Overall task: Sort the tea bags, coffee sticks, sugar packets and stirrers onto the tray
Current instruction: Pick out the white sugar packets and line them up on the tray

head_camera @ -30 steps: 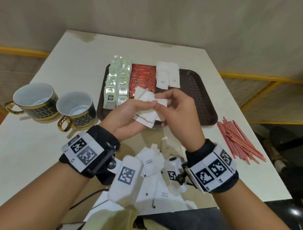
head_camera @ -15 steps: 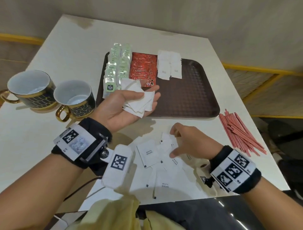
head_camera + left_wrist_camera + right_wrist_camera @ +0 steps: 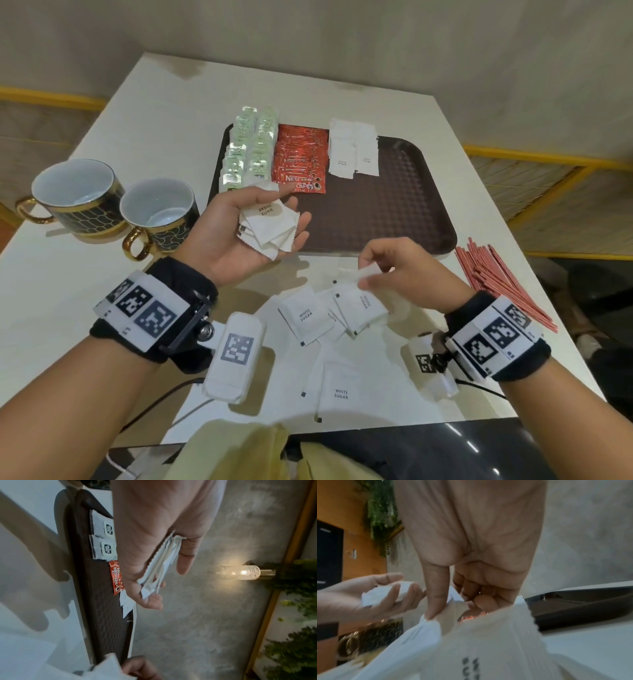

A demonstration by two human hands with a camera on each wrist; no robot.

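Observation:
My left hand (image 3: 291,209) is held palm up over the tray's near left edge. It cups a stack of white sugar packets (image 3: 267,226), with the thumb lying on top of them. My right hand (image 3: 368,274) hovers over the loose sugar packets (image 3: 308,315) on the table and pinches one packet (image 3: 453,607) between thumb and fingers. On the brown tray (image 3: 394,212), tea bags (image 3: 248,150) are at the left, red coffee sticks (image 3: 299,157) beside them, then two rows of sugar packets (image 3: 352,150). Red stirrers (image 3: 496,277) lie on the table to the right of the tray.
Two black-and-gold cups (image 3: 75,195) (image 3: 157,212) stand on the table left of the tray. The right half of the tray is bare. The near table edge runs just below the loose packets, and a yellow rail (image 3: 548,164) runs beyond the table on the right.
My right hand left the left hand, dropped to the loose pile on the table, and has now lifted a packet off it. The left hand stays palm up with its stack.

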